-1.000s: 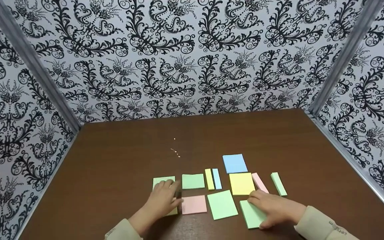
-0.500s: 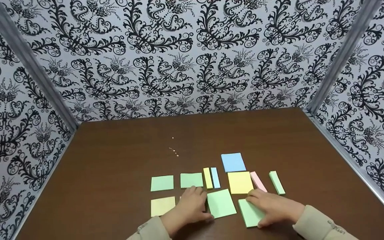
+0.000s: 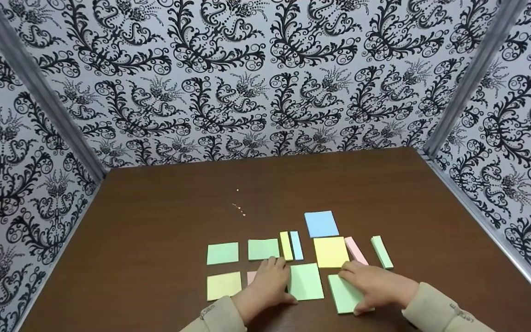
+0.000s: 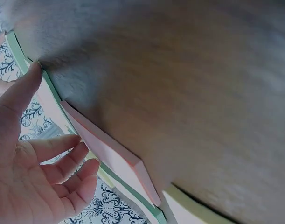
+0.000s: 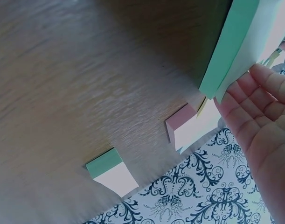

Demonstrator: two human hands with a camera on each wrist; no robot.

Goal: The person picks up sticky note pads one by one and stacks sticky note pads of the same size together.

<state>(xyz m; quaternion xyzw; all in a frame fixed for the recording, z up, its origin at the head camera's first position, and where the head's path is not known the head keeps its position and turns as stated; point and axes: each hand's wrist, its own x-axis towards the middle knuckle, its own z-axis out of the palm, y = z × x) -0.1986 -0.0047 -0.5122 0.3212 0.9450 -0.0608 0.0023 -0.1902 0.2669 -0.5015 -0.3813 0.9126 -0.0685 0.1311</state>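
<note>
My left hand [image 3: 268, 285] grips the left edge of a green sticky-note pad [image 3: 306, 282], thumb at its near corner and fingers at its far one. In the left wrist view the thumb [image 4: 25, 88] touches that pad's edge. A pink sticky-note pad [image 4: 109, 154] lies beside this hand, mostly covered in the head view. My right hand [image 3: 380, 287] holds another green sticky-note pad [image 3: 343, 295], thumb at its near edge and fingers over its far right corner. In the right wrist view the fingertips meet the pad's side [image 5: 231, 51]. Both pads lie flat on the table.
Behind lie a blue pad [image 3: 321, 224], a yellow pad [image 3: 330, 252] and narrow yellow [image 3: 286, 246], blue [image 3: 296, 245], pink [image 3: 356, 250] and green [image 3: 381, 251] pads. Left are two green pads [image 3: 222, 253] [image 3: 263, 249] and a pale yellow pad [image 3: 224, 286]. Patterned walls enclose the brown table [image 3: 164, 207].
My left hand has moved right, from the leftmost pads to the middle green pad. That pad has turned and now sits straighter. The right hand has stayed at its green pad.
</note>
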